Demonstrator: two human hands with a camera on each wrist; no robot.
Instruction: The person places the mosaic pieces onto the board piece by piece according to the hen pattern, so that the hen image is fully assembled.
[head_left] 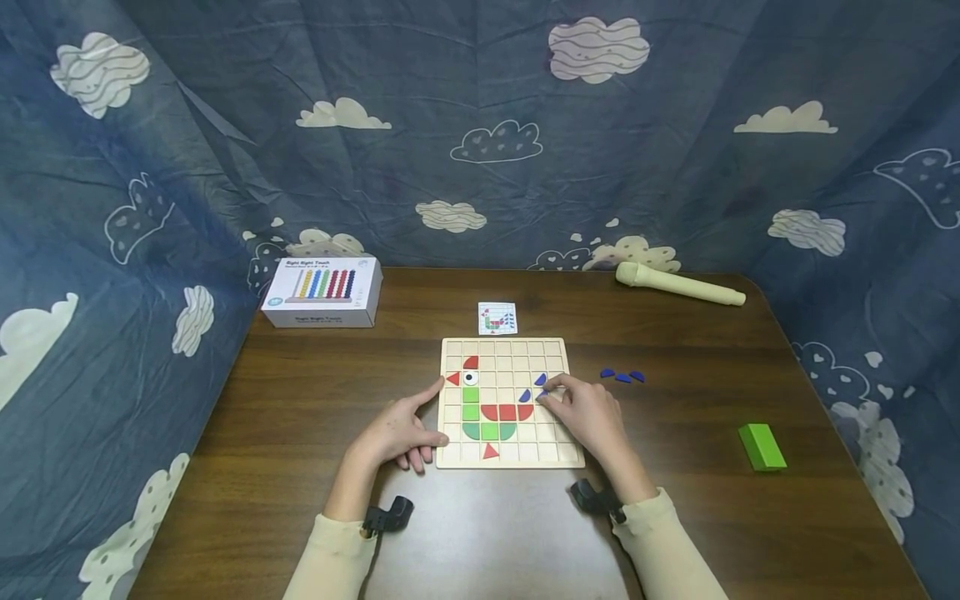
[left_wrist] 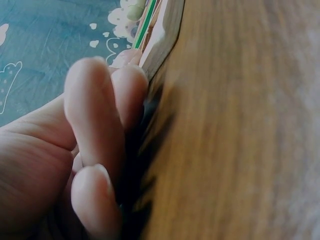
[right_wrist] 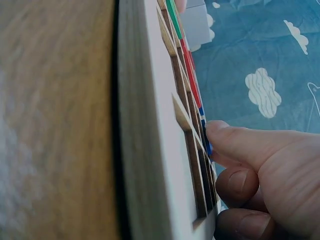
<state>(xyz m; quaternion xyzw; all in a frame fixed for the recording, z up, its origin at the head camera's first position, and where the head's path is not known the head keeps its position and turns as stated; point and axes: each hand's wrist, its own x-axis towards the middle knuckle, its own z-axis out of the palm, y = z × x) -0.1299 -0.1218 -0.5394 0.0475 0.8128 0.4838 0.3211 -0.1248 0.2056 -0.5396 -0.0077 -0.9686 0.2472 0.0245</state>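
Note:
A light wooden grid board (head_left: 551, 454) lies on the table, with coloured pieces set in its squares: red, light green, darker green and an eye piece (head_left: 470, 377). My left hand (head_left: 392, 429) rests at the board's left edge, its index finger and thumb spread and touching the rim, the other fingers loosely bent. Over the right part of the board, my right hand (head_left: 588, 410) pinches a small blue piece (head_left: 542, 396) between thumb and fingertips, down at the squares. Two more blue half-round pieces (head_left: 525, 396) sit beside those fingertips; part of the held piece is hidden.
Behind the board lies a small picture card (head_left: 497, 318). Several loose blue pieces (head_left: 623, 378) lie to the right. A green block (head_left: 762, 447) stands further right, a cream stick (head_left: 680, 284) lies at the back, and a white box (head_left: 322, 292) is back left.

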